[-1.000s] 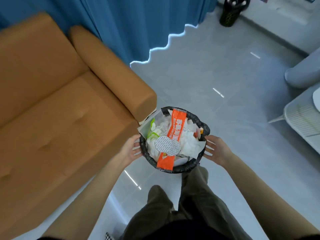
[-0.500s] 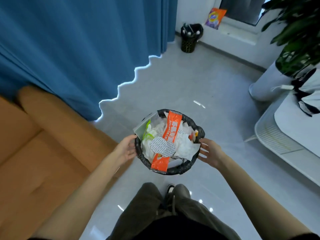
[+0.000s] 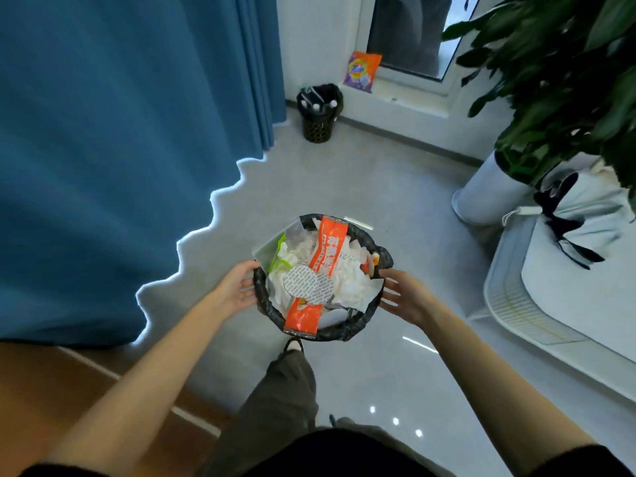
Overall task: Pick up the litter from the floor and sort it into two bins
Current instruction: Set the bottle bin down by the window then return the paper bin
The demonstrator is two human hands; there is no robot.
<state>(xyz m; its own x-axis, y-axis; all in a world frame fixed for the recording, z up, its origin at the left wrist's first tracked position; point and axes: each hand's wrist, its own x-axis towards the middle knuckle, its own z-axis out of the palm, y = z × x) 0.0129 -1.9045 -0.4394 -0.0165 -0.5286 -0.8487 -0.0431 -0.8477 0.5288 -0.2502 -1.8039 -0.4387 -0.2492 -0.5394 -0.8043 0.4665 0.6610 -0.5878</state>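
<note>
A round bin with a black liner is carried in front of me, above the grey floor. It is full of litter: crumpled white tissues, a long orange wrapper, a round white lid and a clear bag with green print. My left hand presses against the bin's left side with fairly straight fingers. My right hand presses on the right side, fingers spread. A second black mesh bin holding bottles stands on the floor far ahead by the wall.
A blue curtain hangs on the left, with an orange sofa at the lower left. A potted plant in a white pot and a low white piece of furniture stand on the right. A detergent bag leans on the window sill.
I have moved forward past the sofa with the bin held between both hands. The far bin, the window and the plant have come closer into view.
</note>
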